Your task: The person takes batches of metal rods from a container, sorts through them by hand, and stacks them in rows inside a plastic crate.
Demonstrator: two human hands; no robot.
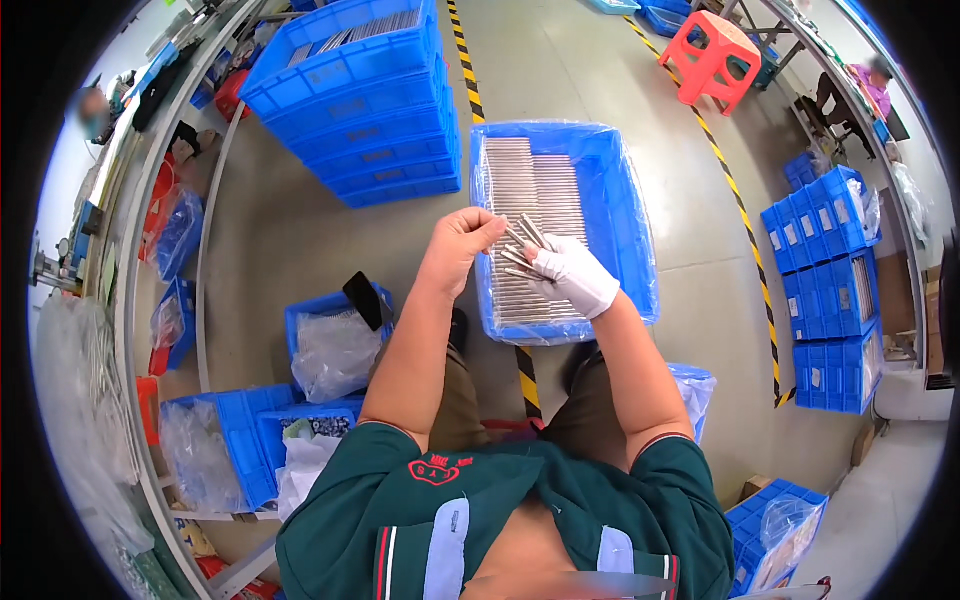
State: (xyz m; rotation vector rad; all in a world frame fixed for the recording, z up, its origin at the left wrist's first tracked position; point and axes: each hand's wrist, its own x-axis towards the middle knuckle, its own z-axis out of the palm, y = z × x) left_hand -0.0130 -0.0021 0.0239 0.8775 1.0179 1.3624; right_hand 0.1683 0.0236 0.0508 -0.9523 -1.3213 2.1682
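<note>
Metal rods [533, 230] clasped in fingers of right hand [575, 275], fanned likely for access; left hand [468, 237] bunched alongside, hold unclear.

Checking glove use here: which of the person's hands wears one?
The right hand, in a white glove, holding several slim silver metal rods; the left hand is bare.

This looks like a factory workshop: black-and-yellow floor tape [467, 60] runs at twelve o'clock, stacked blue crates [375, 135] stand at eleven and labelled bins [822, 290] at three, matching metal rods [558, 190] fill rows near one, and a long workbench [145, 205] lines nine to ten, with a person [874, 92] at two
</note>
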